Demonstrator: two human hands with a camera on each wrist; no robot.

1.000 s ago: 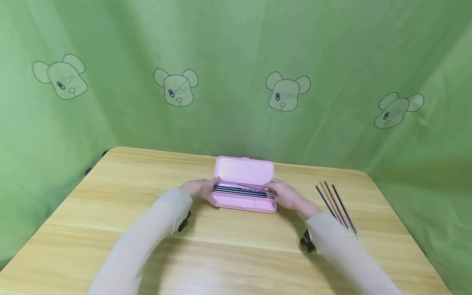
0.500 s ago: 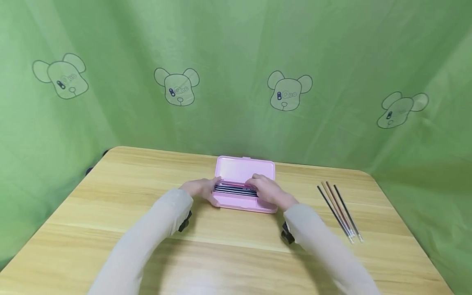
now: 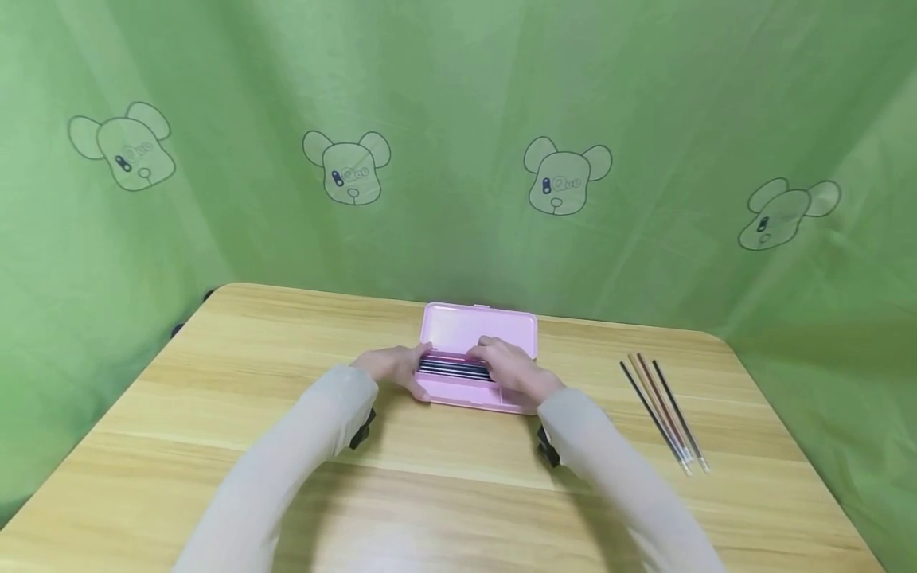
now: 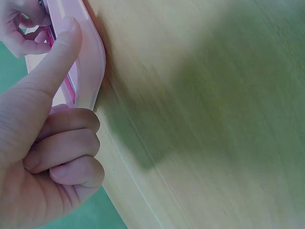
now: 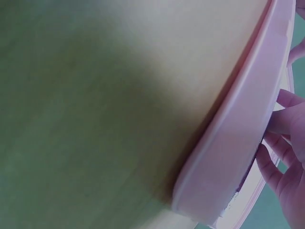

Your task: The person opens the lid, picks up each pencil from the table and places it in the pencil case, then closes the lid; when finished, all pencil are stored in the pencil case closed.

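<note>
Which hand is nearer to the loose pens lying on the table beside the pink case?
Right. The right hand rests in the open pencil case, on the side toward the pens but apart from them; the left hand holds the case's far end.

Both hands [image 3: 390, 364] [image 3: 510, 366] forward (fingers curled)

Pencil case [image 3: 476, 350]: pale pink, lid and tray alike; dark pens [image 3: 451, 368] inside, black with thin light lines. Table [image 3: 215, 446]: light yellow wood grain, streaked. Backdrop cloth [image 3: 458, 95]: green, printed with outlined bear heads. Sleeves [image 3: 286, 469]: beige-grey. Loose refills [image 3: 662, 414], frame right: black, brown, reddish.
</note>
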